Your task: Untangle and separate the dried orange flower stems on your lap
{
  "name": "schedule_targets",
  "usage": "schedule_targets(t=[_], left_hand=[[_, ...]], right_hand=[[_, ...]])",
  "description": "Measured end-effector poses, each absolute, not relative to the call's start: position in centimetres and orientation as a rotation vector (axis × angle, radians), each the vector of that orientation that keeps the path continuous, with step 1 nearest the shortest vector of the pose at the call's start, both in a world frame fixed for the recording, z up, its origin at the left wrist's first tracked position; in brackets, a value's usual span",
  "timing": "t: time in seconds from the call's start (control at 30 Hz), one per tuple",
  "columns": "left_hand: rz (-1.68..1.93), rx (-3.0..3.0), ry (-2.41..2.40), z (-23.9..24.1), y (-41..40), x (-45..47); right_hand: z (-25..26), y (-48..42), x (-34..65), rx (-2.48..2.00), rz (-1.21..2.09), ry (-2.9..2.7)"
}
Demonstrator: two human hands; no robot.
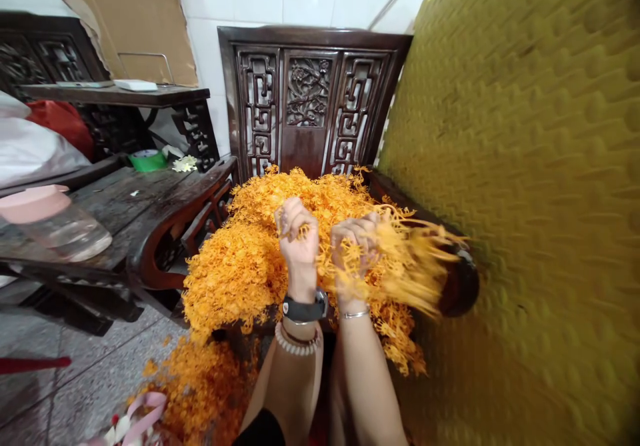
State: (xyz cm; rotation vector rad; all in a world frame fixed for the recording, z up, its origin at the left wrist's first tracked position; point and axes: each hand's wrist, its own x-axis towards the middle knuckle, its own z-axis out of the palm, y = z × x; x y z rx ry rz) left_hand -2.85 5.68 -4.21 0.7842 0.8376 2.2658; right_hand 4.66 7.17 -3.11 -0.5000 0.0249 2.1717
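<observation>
A large heap of orange, stringy, flower-like pieces [240, 266] covers the seat of a carved dark wooden chair [306, 149]. In front of the heap, my left hand [299, 233] is closed in a fist, palm side toward me. A speck of orange shows in the curl of its fingers, but what it grips is unclear. Close beside it on the right, my right hand [354, 241] is closed round a bunch of the orange strands [413, 259]. The bunch fans out to the right, blurred by motion, and partly covers the fingers and wrist.
A yellow textured mat [520, 166] stands along the right side. At left, a dark wooden bench [117, 199] bears green tape [147, 160] and a pink-lidded clear container [60, 223]. More orange pieces [200, 383] lie low near the floor, beside a pink strap [147, 409].
</observation>
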Motion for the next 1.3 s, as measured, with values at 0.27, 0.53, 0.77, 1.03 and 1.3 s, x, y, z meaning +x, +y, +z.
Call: schedule_targets(t=[0.27,0.53,0.77,1.03,1.3], left_hand=[[2.465,0.711,0.658,-5.7,5.2,-3.4],[2.240,0.584,0.197,-4.5,5.3,-6.7],[2.209,0.670,0.256,-3.3,4.6,-6.3],[1.764,1.437,0.894,-3.4,3.4,-5.3],[1.554,1.637,1.058,-2.8,4.1,-3.6]], right_hand=[[-1.0,6.6,5.0,-0.460,1.481,-0.939],[-0.9,6.8,6.0,-0.456,1.282,-1.104],[-0.7,7.2,8.1,-0.484,1.276,-1.160],[-0.3,6.5,10.4,-0.688,1.312,-1.317],[-1.1,8.0,10.9,-0.895,1.042,-1.403]])
